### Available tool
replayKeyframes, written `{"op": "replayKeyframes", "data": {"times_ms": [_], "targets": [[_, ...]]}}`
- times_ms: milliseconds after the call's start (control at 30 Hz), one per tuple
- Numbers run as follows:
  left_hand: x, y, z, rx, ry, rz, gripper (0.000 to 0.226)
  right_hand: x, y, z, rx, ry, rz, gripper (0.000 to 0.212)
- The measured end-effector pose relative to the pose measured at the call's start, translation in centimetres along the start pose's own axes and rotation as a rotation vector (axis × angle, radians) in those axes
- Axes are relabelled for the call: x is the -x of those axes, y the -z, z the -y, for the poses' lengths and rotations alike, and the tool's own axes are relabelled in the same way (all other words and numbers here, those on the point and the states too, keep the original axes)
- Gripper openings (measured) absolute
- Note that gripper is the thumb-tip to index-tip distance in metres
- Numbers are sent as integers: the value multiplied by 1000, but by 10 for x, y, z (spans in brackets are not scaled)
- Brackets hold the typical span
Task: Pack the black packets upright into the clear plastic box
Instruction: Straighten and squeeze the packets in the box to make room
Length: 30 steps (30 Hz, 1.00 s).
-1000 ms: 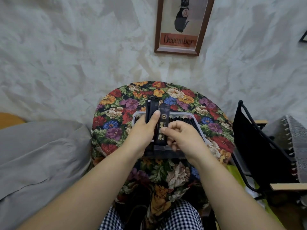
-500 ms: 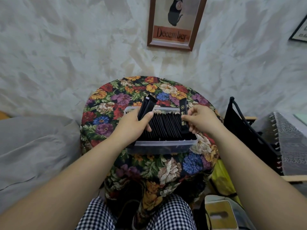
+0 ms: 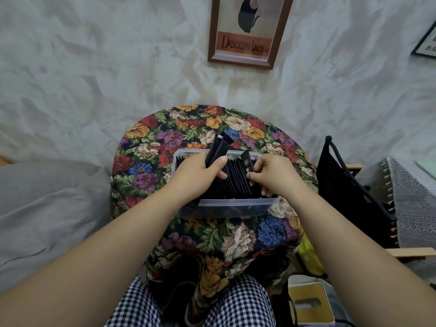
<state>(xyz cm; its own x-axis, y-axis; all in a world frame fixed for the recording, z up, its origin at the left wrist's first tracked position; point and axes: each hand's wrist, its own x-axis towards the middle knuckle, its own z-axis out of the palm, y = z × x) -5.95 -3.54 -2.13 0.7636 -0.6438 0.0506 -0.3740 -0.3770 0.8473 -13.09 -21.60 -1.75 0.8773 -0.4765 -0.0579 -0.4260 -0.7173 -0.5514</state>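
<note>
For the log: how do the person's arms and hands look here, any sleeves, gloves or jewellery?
The left forearm and right forearm are bare to the frame's edge; no sleeves show. The left hand and right hand have no gloves, and no ring, watch or bracelet is visible. The only clothing in view is black-and-white checked trousers at the lap.

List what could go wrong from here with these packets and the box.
1. The left grip holds a bundle of spare packets tilted above the clear box; some may slip out onto the floral tablecloth.
2. The right grip pinches one packet at the end of a tightly packed row; forcing it in might crease it or tip neighbours.
</note>
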Motion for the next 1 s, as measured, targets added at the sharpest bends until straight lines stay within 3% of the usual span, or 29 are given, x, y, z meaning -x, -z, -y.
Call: {"op": "replayKeyframes", "data": {"times_ms": [533,700,800,1000], "targets": [[-19,-10,-16,-93,18,345,44,8,-7,-8,72,110,-69,28],[-22,-9,-15,-87,45,374,42,6,-6,-11,54,133,-33,27],[-24,-9,-13,-69,58,370,44,3,-6,-10,48,117,-33,37],[-22,-8,-12,-80,55,388,45,7,-5,-7,391,244,-30,45]]}}
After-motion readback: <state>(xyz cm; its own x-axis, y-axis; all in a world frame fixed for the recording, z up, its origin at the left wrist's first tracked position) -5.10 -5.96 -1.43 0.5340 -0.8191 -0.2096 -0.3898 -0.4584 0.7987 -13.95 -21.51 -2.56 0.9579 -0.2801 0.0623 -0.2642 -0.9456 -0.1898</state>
